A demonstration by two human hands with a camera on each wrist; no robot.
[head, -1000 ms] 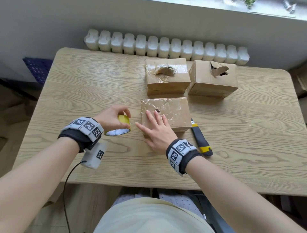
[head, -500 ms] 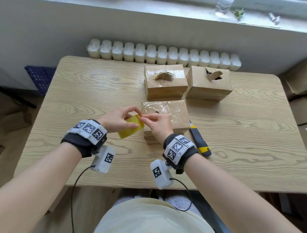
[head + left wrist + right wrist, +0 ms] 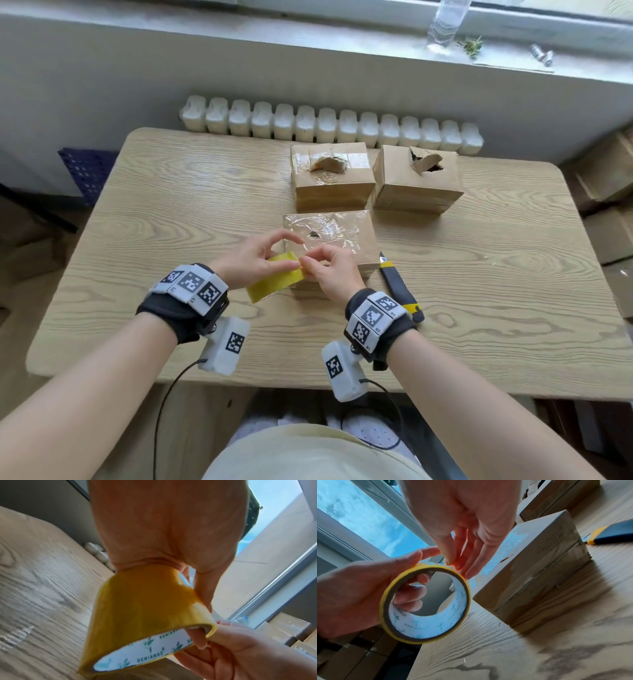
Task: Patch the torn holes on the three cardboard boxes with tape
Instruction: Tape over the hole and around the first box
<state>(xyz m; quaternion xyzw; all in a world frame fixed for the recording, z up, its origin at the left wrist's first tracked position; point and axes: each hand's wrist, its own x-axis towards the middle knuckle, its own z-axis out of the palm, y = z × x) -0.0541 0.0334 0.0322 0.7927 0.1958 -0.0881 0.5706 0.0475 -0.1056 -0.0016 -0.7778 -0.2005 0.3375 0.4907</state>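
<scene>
Left hand (image 3: pixel 164 527) grips tape roll (image 3: pixel 144 622) printed "DENIANDE".

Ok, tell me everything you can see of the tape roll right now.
The tape roll is yellow, with a white inner core printed with green leaves and the word DENIANDE. It is held off the table, tilted, just in front of the near box. The left hand grips it, with fingers reaching through the core. The right hand has its fingertips at the roll's outer rim, seemingly picking at the tape end.
</scene>
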